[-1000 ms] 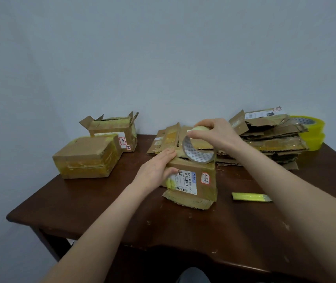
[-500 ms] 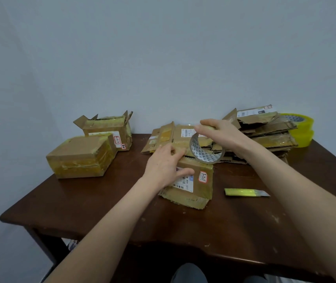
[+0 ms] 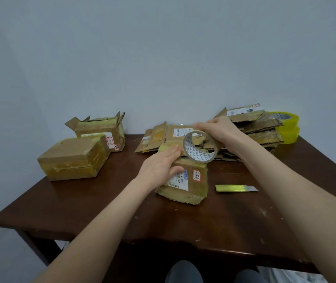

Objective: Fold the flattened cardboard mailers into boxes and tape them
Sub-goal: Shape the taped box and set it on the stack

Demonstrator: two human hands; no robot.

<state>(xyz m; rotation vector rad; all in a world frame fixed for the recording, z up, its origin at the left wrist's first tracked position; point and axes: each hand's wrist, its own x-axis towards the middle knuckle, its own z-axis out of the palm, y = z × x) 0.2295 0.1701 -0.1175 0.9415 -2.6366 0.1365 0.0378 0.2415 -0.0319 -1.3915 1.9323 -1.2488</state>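
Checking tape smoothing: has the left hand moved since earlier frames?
Yes. Left hand slid right across the box, now covering part of its barcode label.

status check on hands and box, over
Left hand flat on the box top. Right hand grips the tape roll just above it. Yellow-handled blade lies right of the box, apart from it.

Box [image 3: 185, 178] mid-table [image 3: 81, 211]; flat mailers [image 3: 259, 129] behind; 2 boxes [image 3: 75, 158] left; knife [image 3: 236, 188] right.
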